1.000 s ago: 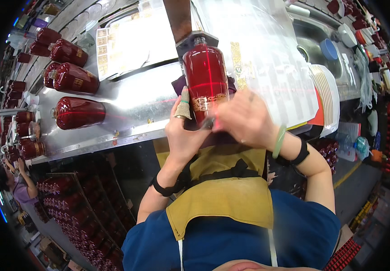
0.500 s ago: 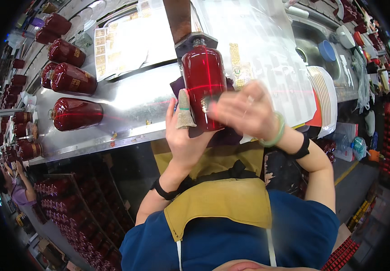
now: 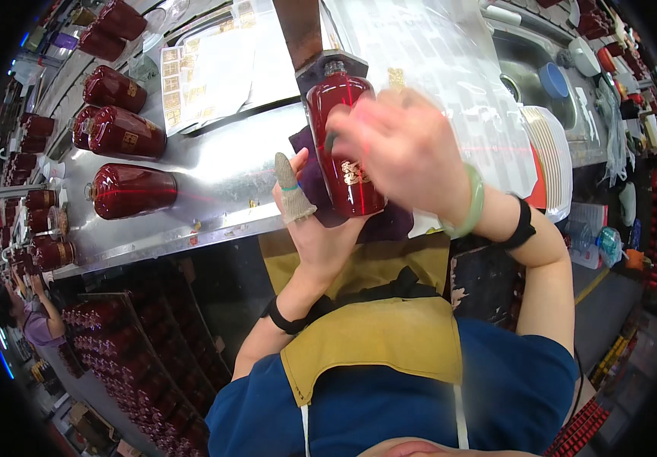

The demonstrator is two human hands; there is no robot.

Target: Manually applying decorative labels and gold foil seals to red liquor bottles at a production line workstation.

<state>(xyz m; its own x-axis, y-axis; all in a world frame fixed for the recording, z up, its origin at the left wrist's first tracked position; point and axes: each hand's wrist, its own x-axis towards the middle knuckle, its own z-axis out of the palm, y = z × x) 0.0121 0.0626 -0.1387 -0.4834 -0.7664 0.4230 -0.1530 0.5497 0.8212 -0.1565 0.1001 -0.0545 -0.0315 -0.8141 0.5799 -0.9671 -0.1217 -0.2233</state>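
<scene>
A glossy dark red bottle point(image 3: 363, 199) lies on purple cloth point(image 3: 312, 169), its clear neck against a dark metal stop point(image 3: 319, 67). Gold decoration point(image 3: 355, 172) shows on its lower part, and a red light line runs along it. My left hand point(image 3: 319, 240) is at the bottle's base, thumb side touching it. Its fingers stretch out apart from the bottle's left side, one wearing a grey cloth finger cover point(image 3: 292, 190). Over the bottle's upper right side, my right hand point(image 3: 408, 148) is curled and blurred. Something small and dark shows at its fingertips; I cannot make it out.
Several more red bottles point(image 3: 134, 192) lie on the metal bench point(image 3: 214, 171) at left. Sheets with gold stickers point(image 3: 180, 87) lie behind them. White translucent sheets point(image 3: 435, 68) cover the right side, beside stacked trays point(image 3: 549, 160) and a sink point(image 3: 530, 53). Another person point(image 3: 39, 324) works far left.
My right hand has moved up the bottle toward its neck, uncovering the gold decoration. My left fingers have come away from the bottle's side, moving left.
</scene>
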